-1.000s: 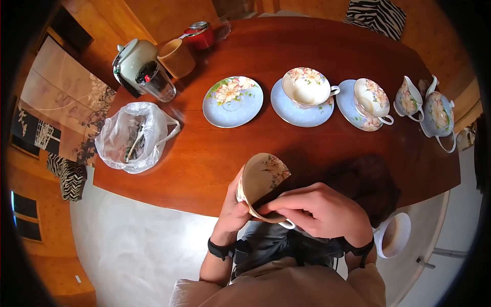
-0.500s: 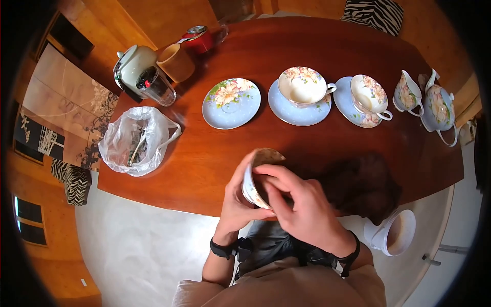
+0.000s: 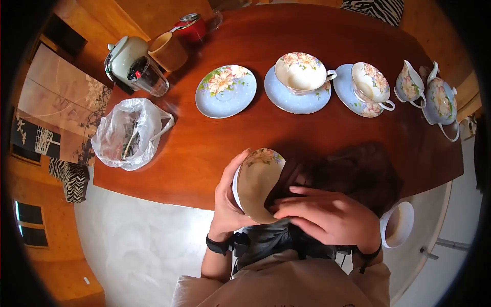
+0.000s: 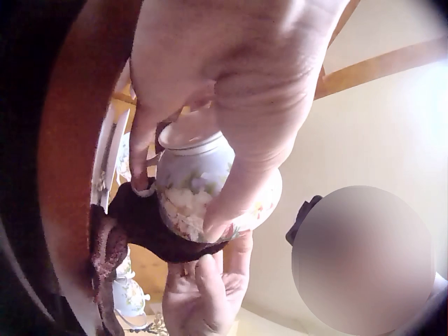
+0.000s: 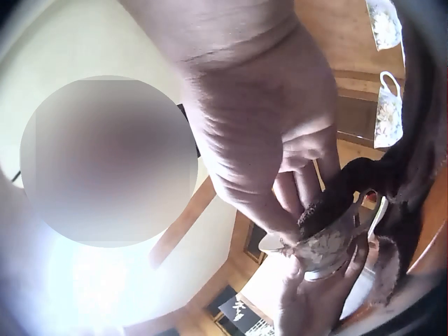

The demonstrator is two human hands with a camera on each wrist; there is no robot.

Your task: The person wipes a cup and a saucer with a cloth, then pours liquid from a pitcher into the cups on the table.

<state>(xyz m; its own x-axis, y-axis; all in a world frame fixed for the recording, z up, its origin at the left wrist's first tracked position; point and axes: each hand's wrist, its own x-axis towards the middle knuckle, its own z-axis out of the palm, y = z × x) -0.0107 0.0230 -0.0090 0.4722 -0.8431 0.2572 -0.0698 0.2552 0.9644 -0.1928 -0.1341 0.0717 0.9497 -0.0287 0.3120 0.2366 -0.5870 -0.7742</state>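
My left hand grips a floral teacup from its outer side, thumb near the lower rim, just over the table's near edge. The cup's mouth tilts up and to the right. A dark brown cloth runs from the table up to the cup's right side and covers part of its rim. My right hand pinches the cloth at that rim, its thumb and fingers on either side of the wall. In the left wrist view, the cup shows its foot ring and painted flowers above the cloth.
Beyond the hands stand a bare saucer, two teacups on saucers, a creamer and a teapot. To the left are a plastic bag, a clear tumbler, a pale jar, a wooden cup and a red tin.
My right hand reached into the cup half a second ago, and has since drawn back to the right, to its rim. The left hand has turned the cup's mouth more upward.
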